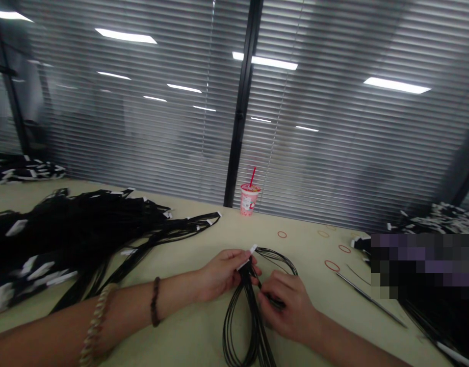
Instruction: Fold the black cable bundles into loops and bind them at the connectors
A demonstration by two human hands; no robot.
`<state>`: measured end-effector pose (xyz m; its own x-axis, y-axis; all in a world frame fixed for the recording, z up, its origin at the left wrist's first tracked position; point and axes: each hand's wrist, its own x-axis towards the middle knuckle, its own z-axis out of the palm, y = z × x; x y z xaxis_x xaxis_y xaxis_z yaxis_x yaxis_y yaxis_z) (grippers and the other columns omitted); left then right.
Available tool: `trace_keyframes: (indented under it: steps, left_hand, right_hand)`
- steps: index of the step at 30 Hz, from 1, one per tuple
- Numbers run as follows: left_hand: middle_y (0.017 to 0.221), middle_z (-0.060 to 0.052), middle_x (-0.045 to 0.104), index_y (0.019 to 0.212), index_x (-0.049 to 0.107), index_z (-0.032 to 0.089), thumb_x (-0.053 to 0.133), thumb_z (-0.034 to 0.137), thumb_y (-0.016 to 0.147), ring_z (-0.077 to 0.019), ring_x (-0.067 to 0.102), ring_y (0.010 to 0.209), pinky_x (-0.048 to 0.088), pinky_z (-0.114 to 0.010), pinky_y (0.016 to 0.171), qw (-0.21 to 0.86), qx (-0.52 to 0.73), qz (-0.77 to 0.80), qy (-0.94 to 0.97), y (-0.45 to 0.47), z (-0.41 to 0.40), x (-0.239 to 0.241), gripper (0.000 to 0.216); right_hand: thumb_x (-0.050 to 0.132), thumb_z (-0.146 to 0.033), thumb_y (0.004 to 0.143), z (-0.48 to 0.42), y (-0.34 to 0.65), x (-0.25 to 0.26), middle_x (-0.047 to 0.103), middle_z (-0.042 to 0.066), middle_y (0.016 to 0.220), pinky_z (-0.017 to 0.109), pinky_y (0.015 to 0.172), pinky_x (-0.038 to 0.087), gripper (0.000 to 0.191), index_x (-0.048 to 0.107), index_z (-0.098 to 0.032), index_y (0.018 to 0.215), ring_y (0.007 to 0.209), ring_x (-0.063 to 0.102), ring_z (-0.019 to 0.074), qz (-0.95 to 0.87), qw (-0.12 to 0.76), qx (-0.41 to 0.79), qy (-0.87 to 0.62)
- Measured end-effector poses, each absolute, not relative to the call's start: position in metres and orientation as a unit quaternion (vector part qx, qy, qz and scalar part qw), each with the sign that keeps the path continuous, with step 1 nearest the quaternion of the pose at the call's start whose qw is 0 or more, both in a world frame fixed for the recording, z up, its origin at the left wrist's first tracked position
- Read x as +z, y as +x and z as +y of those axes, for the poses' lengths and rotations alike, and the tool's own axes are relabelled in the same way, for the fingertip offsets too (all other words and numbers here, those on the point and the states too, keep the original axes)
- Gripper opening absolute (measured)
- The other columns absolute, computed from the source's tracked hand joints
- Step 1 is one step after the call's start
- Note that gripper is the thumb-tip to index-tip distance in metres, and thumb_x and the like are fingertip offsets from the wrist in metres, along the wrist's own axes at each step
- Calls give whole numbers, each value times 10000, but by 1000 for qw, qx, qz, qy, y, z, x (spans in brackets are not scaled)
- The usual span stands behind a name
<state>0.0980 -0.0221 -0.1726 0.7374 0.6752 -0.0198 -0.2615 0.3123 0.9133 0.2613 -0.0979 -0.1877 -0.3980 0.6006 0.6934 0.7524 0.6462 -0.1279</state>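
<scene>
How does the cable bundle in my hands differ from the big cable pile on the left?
The cable bundle is slim, while the cable pile is a much larger heap. The bundle forms clear loops; the pile's strands overlap in a dense mass. Your left hand and right hand grip the bundle, whereas neither holds the pile. Both are black with white pieces.

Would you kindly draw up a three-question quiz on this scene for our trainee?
1. What colour is the straw in the cup: A, blue; B, green; C, red?
2. True or false: the left hand pinches a white strip.
3. Fill in the blank: the right hand holds thin black ____.

Key: 1. C; 2. True; 3. cables.
</scene>
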Motion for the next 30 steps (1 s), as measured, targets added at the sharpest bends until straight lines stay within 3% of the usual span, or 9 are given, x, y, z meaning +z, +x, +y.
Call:
trace_keyframes:
  steps: [5,16,20,22,25,30]
  left_hand:
    - [813,-60,609,833,537,106,542,414,712,-113,582,652,425,-242,672,780,306,191,511,99,-19,-177,331]
    - [795,-68,605,833,532,97,537,433,710,-111,583,656,428,-238,678,771,306,195,523,100,-21,-176,357]
    - [777,-68,609,825,526,102,541,433,706,-114,585,657,436,-261,701,771,307,200,521,100,-20,-178,353]
    - [789,-71,607,828,524,103,541,434,703,-116,588,648,438,-254,678,769,304,208,522,100,-19,-179,354]
    - [797,-70,605,826,524,101,527,440,712,-125,599,637,436,-248,659,768,294,211,529,100,-19,-179,358]
    - [758,-73,610,823,515,93,484,447,741,-146,609,658,431,-260,679,776,260,192,542,99,-22,-176,365]
  right_hand:
    - [406,-194,797,-95,256,-192,491,4,592,191,517,279,192,548,-165,672,540,437,74,-837,310,-46,-449]
    - [399,-202,777,-94,258,-186,420,-25,507,187,489,257,221,477,-143,579,482,370,56,-809,353,47,-467]
    - [480,-260,706,-86,262,-174,428,-31,470,164,413,233,195,494,-130,561,408,322,36,-749,335,258,-511]
    - [518,-274,674,-82,267,-163,496,-26,502,149,363,216,141,519,-132,672,361,314,27,-686,301,409,-521]
    - [551,-225,636,-81,280,-144,526,-48,513,130,318,148,262,503,-164,886,306,259,13,-621,300,541,-481]
    - [503,-239,623,-82,311,-120,421,-46,394,161,348,205,91,513,-153,650,301,281,29,-591,420,598,-342]
